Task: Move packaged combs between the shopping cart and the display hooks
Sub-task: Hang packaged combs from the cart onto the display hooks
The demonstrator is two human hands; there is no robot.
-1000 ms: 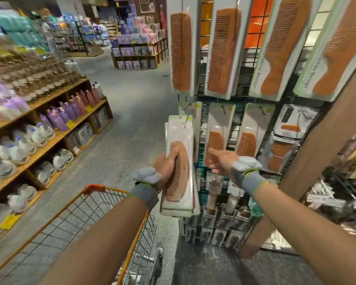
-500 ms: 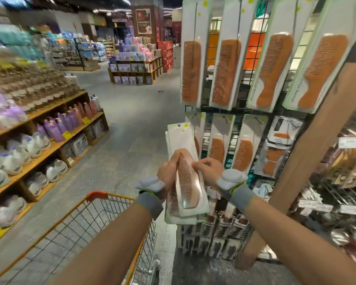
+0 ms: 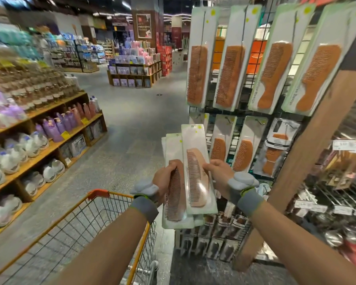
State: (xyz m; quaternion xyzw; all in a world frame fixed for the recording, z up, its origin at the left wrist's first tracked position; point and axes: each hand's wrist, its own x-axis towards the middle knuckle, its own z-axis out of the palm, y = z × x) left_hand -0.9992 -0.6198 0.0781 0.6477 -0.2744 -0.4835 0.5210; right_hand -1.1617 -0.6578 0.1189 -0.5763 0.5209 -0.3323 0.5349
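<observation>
My left hand (image 3: 164,179) grips a stack of packaged wooden combs (image 3: 174,194), upright in front of the wire display rack (image 3: 236,128). My right hand (image 3: 218,174) pinches the right edge of the front comb package (image 3: 197,171), which is slid up and to the right of the stack. More packaged combs (image 3: 228,77) hang from hooks in rows on the rack, large ones on top and smaller ones (image 3: 243,153) just behind my hands. The orange wire shopping cart (image 3: 103,204) stands below my left arm.
A slanted wooden post (image 3: 308,165) frames the rack's right side, with more hooks and price tags beyond it. Wooden shelves of bottles and pouches (image 3: 49,140) line the left of the aisle. A pallet display (image 3: 134,73) stands far down the grey floor.
My right hand came from the rack to the stack and took the front package. That package has slid up and right, away from the rest. The camera tilted up.
</observation>
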